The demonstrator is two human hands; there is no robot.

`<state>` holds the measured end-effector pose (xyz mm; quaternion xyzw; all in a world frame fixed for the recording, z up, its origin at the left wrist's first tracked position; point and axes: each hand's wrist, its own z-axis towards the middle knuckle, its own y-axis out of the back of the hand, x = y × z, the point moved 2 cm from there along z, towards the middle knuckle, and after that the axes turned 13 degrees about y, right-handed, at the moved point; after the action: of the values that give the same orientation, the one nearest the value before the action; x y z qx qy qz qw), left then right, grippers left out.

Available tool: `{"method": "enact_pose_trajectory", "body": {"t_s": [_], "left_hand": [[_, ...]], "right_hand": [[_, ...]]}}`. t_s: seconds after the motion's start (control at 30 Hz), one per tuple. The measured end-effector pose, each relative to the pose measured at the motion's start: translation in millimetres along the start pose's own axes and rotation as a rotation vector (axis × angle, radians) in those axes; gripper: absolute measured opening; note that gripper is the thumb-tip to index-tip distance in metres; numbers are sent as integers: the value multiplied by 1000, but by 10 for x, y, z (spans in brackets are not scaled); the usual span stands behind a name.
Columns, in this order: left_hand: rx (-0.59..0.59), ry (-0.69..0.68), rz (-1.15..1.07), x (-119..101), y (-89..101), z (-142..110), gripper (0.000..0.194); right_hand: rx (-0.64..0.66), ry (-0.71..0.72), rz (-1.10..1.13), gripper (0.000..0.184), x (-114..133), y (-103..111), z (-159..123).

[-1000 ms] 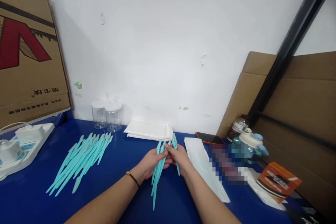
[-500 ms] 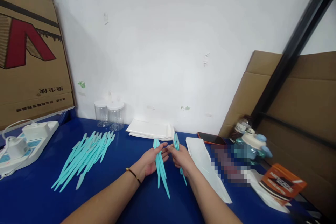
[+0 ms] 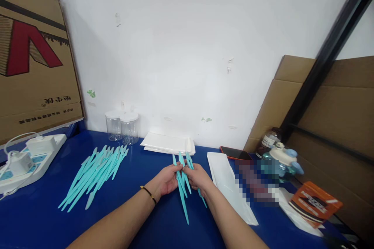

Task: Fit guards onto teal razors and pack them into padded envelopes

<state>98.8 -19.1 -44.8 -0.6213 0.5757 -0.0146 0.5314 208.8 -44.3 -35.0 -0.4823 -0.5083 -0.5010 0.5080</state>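
Above the blue table, my left hand [image 3: 168, 179] is closed on a few slim turquoise eyebrow razors [image 3: 182, 198], their tapered ends pointing down towards me. My right hand [image 3: 199, 176] grips more of the razors [image 3: 202, 197], partly hidden behind its fingers. The fingertips of both hands meet around a razor [image 3: 184, 177] in the middle; which hand bears it I cannot tell. To the left, a loose pile of the same razors [image 3: 96, 175] lies on the table, several with pale covers at one end.
Two clear jars [image 3: 129, 129] with white lids and folded white sheets [image 3: 166, 143] stand by the wall. Right of my hands lie a white plastic bag [image 3: 230, 190], a phone [image 3: 236, 153], a teal bottle [image 3: 279, 163] and an orange pouch [image 3: 315, 204]. A power strip [image 3: 43, 155] sits far left.
My hands have come together, and a razor now stands between them at the fingertips. The razors in my left hand have fanned apart slightly. The pile has not changed.
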Motion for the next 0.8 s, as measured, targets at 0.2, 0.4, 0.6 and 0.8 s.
{"method": "enact_pose_trajectory", "body": {"t_s": [0.2,0.4,0.6,0.8], "left_hand": [[74,-41,-16,-41,5,-11,27],[128,-113,65,-23,-5,23,29],[82,-106,27,5,-34,-13,40],[92,-189,-35,-116,34,-28,86]], "right_hand": [[-74,-2,32,16,-47,69,34],[25,55,-80,8,-2,42,2],[89,160,-182,17,21,-26,-15],[39,13,-177,6,30,53,-16]]}}
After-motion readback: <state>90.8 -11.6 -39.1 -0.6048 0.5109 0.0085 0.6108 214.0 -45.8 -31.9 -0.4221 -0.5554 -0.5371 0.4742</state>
